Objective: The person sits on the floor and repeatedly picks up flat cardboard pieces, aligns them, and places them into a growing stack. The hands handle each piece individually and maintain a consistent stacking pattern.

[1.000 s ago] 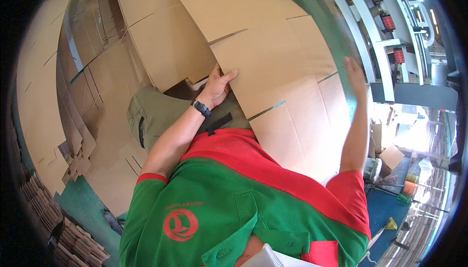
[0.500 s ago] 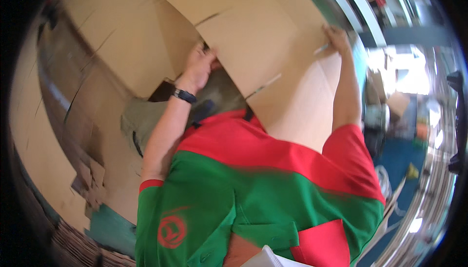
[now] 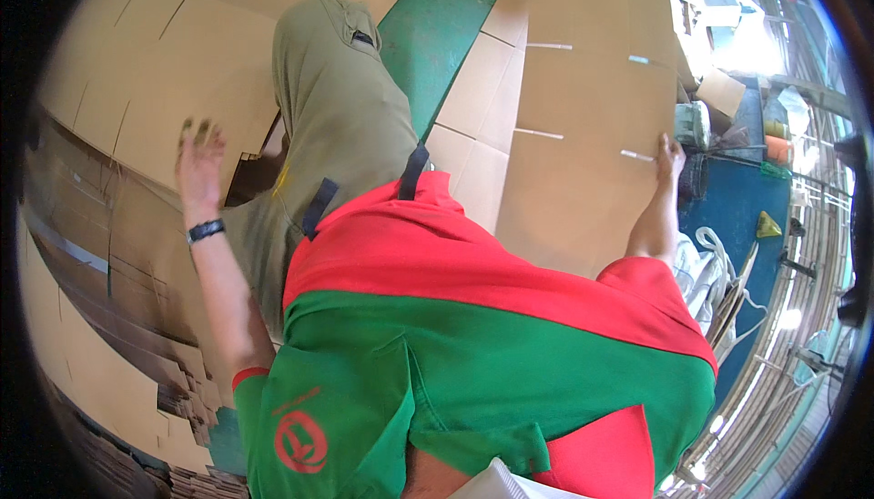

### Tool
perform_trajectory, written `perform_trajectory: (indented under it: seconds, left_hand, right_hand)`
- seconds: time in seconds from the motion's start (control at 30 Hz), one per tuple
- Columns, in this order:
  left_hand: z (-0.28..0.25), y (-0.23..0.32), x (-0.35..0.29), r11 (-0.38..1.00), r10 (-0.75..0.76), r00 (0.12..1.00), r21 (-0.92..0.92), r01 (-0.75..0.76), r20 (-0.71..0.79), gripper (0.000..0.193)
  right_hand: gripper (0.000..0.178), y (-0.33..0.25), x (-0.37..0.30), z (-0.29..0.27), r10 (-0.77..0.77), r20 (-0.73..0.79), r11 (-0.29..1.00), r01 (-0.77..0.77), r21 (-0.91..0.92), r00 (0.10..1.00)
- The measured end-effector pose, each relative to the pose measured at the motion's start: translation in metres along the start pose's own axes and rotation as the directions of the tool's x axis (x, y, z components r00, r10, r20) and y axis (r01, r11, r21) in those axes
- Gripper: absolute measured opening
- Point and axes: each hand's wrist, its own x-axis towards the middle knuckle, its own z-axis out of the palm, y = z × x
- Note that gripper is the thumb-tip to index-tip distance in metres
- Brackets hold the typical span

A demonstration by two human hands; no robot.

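A large flat brown cardboard sheet (image 3: 592,107) with slots cut in it stretches away from me on the right. My right hand (image 3: 671,157) grips its right edge, the fingers closed on the board. My left hand (image 3: 200,167), with a black watch on the wrist, is held out to the left, away from the sheet. Its fingers are apart and nothing is in them. Behind that hand lie more slotted cardboard sheets (image 3: 137,89).
A green floor strip (image 3: 446,35) runs between the left sheets and another cardboard sheet (image 3: 469,126) beside the held one. Cardboard stacks (image 3: 173,390) lie at the lower left. White bags (image 3: 706,271) sit on the blue floor (image 3: 728,194) at right.
My left hand has let go of the cardboard sheet and moved left. My right hand keeps its grip, and the sheet has swung to the right, baring my leg and the green floor.
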Motion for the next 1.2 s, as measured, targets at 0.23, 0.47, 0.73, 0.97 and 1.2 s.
perform_trajectory:
  seconds: [0.23,0.47,0.73,0.97,1.2]
  left_hand:
    - [-0.222,0.080,-0.076,0.829,0.169,0.800,-0.356,-0.431,-0.576,0.041]
    - [-0.297,0.075,-0.252,0.536,0.154,0.423,-0.285,-0.795,-0.893,0.042]
    - [-0.282,0.111,-0.306,0.571,0.233,0.173,-0.010,-0.821,-0.957,0.047]
    - [-0.262,0.122,-0.290,0.501,0.363,0.077,0.125,-0.857,-0.929,0.029]
    - [-0.079,0.000,-0.199,0.724,0.352,0.706,-0.299,-0.622,-0.614,0.022]
  right_hand:
    - [0.054,0.105,-0.114,0.090,0.163,0.184,0.943,-0.099,-0.317,0.969]
    - [0.047,0.067,-0.143,0.137,0.105,0.561,0.913,0.144,-0.381,0.821]
    - [0.045,-0.008,-0.093,0.179,0.042,0.559,0.721,0.362,-0.591,0.828]
    - [0.042,-0.286,-0.112,0.216,-0.549,0.260,0.832,0.489,0.263,0.794]
    - [0.041,-0.587,-0.383,0.155,-0.987,0.113,0.140,0.252,0.957,0.119]
